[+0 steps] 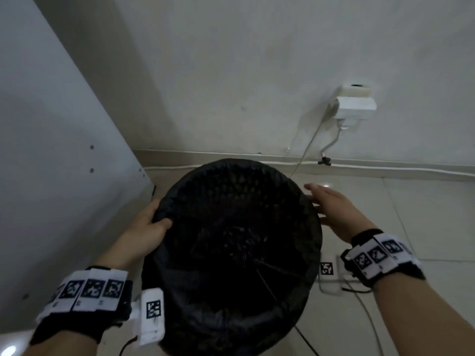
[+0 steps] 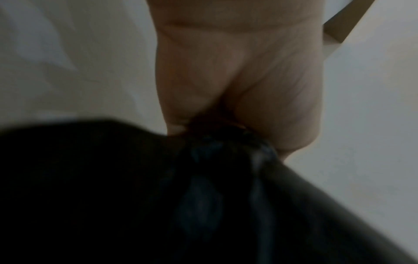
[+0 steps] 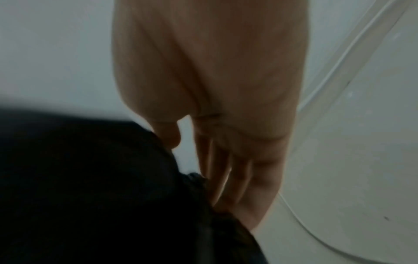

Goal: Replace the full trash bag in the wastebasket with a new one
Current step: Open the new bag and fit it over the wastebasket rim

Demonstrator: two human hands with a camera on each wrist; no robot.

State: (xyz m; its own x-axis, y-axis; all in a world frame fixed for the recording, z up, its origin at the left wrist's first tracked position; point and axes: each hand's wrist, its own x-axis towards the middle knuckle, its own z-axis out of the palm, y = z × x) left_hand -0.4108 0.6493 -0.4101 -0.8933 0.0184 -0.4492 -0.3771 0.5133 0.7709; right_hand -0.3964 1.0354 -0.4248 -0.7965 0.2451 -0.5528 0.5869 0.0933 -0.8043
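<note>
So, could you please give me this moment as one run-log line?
left hand: grips black bag edge at wastebasket rim | right hand: open, fingers straight beside the rim's right side | bag: lining basket, not lifted out

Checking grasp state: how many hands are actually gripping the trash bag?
1. The left hand pinches the trash bag at the rim's left edge; the right hand is open beside the right edge.
</note>
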